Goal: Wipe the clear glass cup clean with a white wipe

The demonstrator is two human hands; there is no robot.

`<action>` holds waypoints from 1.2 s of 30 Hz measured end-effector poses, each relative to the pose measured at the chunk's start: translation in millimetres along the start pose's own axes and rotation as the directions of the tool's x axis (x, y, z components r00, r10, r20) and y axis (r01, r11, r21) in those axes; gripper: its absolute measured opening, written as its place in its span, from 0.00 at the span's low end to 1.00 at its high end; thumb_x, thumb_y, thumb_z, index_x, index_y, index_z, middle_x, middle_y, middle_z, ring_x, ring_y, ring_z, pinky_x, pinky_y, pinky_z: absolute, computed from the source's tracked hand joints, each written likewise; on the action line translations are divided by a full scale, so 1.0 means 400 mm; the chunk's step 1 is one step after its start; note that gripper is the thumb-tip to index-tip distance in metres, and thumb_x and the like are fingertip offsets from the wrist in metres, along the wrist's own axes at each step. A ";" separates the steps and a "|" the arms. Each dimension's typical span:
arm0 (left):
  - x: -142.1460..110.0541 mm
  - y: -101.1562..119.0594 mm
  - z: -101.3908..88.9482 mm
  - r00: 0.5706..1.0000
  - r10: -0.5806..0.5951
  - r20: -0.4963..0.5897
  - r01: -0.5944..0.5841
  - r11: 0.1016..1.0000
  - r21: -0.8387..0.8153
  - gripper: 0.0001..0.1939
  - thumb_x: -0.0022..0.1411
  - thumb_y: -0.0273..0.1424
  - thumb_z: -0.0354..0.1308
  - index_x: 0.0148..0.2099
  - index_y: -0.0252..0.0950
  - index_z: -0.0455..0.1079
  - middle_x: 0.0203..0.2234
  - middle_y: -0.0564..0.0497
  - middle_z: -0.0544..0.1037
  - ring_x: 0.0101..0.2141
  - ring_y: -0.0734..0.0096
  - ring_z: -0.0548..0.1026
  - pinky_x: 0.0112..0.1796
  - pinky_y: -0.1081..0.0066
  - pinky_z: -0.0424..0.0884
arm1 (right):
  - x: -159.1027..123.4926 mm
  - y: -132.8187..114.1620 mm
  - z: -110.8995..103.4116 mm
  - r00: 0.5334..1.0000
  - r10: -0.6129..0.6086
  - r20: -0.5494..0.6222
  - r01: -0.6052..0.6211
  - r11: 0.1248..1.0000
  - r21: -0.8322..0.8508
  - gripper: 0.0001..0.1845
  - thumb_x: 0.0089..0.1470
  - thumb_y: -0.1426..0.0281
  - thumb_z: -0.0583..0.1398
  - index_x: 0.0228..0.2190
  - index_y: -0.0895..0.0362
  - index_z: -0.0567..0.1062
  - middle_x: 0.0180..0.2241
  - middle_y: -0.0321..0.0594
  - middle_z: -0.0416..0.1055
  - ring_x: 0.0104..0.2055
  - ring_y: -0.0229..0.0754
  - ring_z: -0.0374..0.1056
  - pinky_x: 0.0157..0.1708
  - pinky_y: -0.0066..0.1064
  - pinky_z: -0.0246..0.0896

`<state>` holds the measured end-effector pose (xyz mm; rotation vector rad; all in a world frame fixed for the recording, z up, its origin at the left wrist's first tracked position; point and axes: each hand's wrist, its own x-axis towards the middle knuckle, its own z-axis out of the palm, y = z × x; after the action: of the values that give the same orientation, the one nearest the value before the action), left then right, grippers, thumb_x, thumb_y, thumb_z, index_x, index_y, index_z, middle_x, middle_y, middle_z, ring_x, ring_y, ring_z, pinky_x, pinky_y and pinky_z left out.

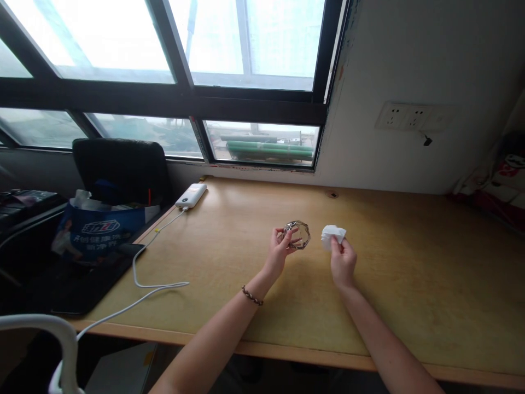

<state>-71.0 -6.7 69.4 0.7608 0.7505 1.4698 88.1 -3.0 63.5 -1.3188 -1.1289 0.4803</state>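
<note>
My left hand grips a round, open metal ring that looks like a shiny bangle with a wavy, angular outline. Its thumb and fingers close on the ring's left side. A folded white tissue is pinched between the thumb and fingers of my right hand. The two hands are held apart above the wooden table, and the tissue does not touch the ring. A dark braided bracelet circles my left wrist.
At the table's back left lies a white power bank with a white cable trailing over the front edge. A black chair and a blue bag stand to the left. Wall sockets are at the right, beside the window.
</note>
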 end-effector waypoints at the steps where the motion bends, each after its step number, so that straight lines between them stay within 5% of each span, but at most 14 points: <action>1: -0.001 -0.002 0.001 1.000 0.003 0.009 -0.003 1.000 0.014 0.17 0.53 0.38 0.56 0.37 0.39 0.52 0.46 0.45 0.69 0.35 0.66 0.75 0.35 0.62 0.71 | -0.011 -0.007 0.000 0.993 -0.081 0.082 0.086 0.995 -0.051 0.16 0.51 0.61 0.53 0.32 0.61 0.74 0.28 0.42 0.72 0.29 0.41 0.66 0.29 0.28 0.59; 5: -0.007 -0.006 0.004 0.998 0.059 0.018 -0.061 0.989 0.137 0.15 0.54 0.37 0.56 0.39 0.39 0.53 0.41 0.47 0.71 0.36 0.68 0.73 0.34 0.67 0.70 | -0.049 -0.030 0.008 0.858 -0.358 0.368 0.440 0.882 -0.169 0.14 0.54 0.67 0.51 0.38 0.57 0.73 0.39 0.45 0.71 0.38 0.44 0.68 0.36 0.31 0.60; 8: -0.016 -0.008 0.005 0.987 0.151 0.046 -0.158 0.953 0.260 0.16 0.53 0.35 0.57 0.40 0.38 0.55 0.34 0.50 0.71 0.33 0.73 0.72 0.33 0.73 0.68 | -0.062 -0.040 0.016 0.753 -0.369 0.545 0.499 0.860 -0.107 0.15 0.55 0.68 0.50 0.43 0.55 0.70 0.43 0.45 0.70 0.41 0.45 0.67 0.38 0.32 0.61; 10: -0.023 -0.011 0.005 0.972 0.214 0.097 -0.235 0.903 0.359 0.18 0.51 0.34 0.58 0.42 0.37 0.56 0.32 0.51 0.70 0.31 0.74 0.70 0.32 0.75 0.66 | -0.066 -0.044 0.021 0.700 -0.341 0.628 0.420 0.907 0.024 0.16 0.56 0.66 0.50 0.44 0.54 0.69 0.42 0.44 0.70 0.42 0.45 0.67 0.40 0.33 0.62; 13: -0.030 -0.015 0.004 0.951 0.264 0.161 -0.309 0.834 0.457 0.20 0.50 0.32 0.59 0.44 0.37 0.57 0.32 0.50 0.70 0.31 0.74 0.69 0.32 0.75 0.65 | -0.065 -0.045 0.024 0.668 -0.223 0.710 0.105 0.973 0.206 0.17 0.56 0.63 0.49 0.43 0.55 0.70 0.36 0.42 0.71 0.36 0.43 0.68 0.35 0.33 0.64; 15: -0.031 -0.016 0.004 0.947 0.273 0.169 -0.320 0.840 0.438 0.20 0.51 0.33 0.58 0.45 0.37 0.56 0.33 0.49 0.70 0.32 0.73 0.69 0.32 0.75 0.66 | -0.061 -0.040 0.023 0.647 -0.123 0.753 -0.108 0.962 0.250 0.18 0.56 0.62 0.48 0.41 0.56 0.71 0.31 0.40 0.71 0.31 0.40 0.67 0.29 0.30 0.65; 17: -0.029 -0.014 0.005 0.950 0.264 0.164 -0.308 0.869 0.386 0.20 0.53 0.33 0.57 0.45 0.38 0.54 0.35 0.49 0.70 0.33 0.73 0.69 0.32 0.75 0.66 | -0.056 -0.033 0.021 0.646 -0.092 0.758 -0.157 0.955 0.250 0.16 0.55 0.61 0.50 0.36 0.57 0.72 0.28 0.38 0.70 0.28 0.38 0.66 0.26 0.28 0.63; 21: -0.022 -0.012 0.006 0.972 0.217 0.093 -0.236 0.910 0.341 0.18 0.52 0.34 0.57 0.43 0.37 0.55 0.31 0.52 0.70 0.29 0.77 0.69 0.29 0.77 0.66 | -0.045 -0.024 0.019 0.685 -0.228 0.692 0.185 0.973 0.137 0.16 0.55 0.63 0.51 0.28 0.58 0.74 0.24 0.38 0.71 0.27 0.38 0.67 0.27 0.26 0.60; 25: -0.017 -0.014 0.006 0.991 0.133 -0.006 -0.123 0.935 0.332 0.18 0.50 0.39 0.58 0.39 0.36 0.58 0.27 0.53 0.71 0.26 0.75 0.70 0.26 0.76 0.68 | -0.041 -0.022 0.021 0.717 -0.343 0.607 0.526 0.838 -0.147 0.15 0.56 0.64 0.50 0.35 0.54 0.75 0.37 0.41 0.74 0.36 0.42 0.70 0.33 0.27 0.60; 28: -0.020 -0.011 0.010 0.999 0.043 -0.028 -0.032 0.948 0.316 0.19 0.50 0.42 0.56 0.38 0.36 0.59 0.26 0.51 0.72 0.25 0.71 0.72 0.22 0.74 0.70 | -0.039 -0.025 0.020 0.718 -0.420 0.556 0.639 0.715 -0.285 0.14 0.55 0.66 0.51 0.37 0.52 0.75 0.40 0.40 0.73 0.38 0.43 0.69 0.36 0.30 0.60; 31: -0.024 -0.003 0.016 0.998 -0.054 -0.044 0.064 0.954 0.291 0.20 0.48 0.45 0.56 0.36 0.35 0.59 0.22 0.51 0.71 0.21 0.71 0.72 0.15 0.75 0.68 | -0.035 -0.037 0.013 0.665 -0.512 0.544 0.720 0.632 -0.285 0.15 0.55 0.68 0.51 0.43 0.51 0.71 0.43 0.38 0.71 0.50 0.48 0.61 0.45 0.38 0.57; 36: -0.021 0.009 0.020 0.990 -0.110 -0.092 0.130 0.959 0.251 0.20 0.47 0.47 0.57 0.31 0.34 0.60 0.18 0.54 0.68 0.16 0.75 0.69 0.12 0.77 0.66 | -0.030 -0.047 0.001 0.593 -0.576 0.562 0.781 0.582 -0.227 0.18 0.55 0.69 0.51 0.47 0.51 0.68 0.47 0.38 0.68 0.58 0.50 0.50 0.51 0.46 0.51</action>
<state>-66.1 -15.3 76.7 0.8417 1.0426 1.3126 77.0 -17.4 76.1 -1.0220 -2.1345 -0.1335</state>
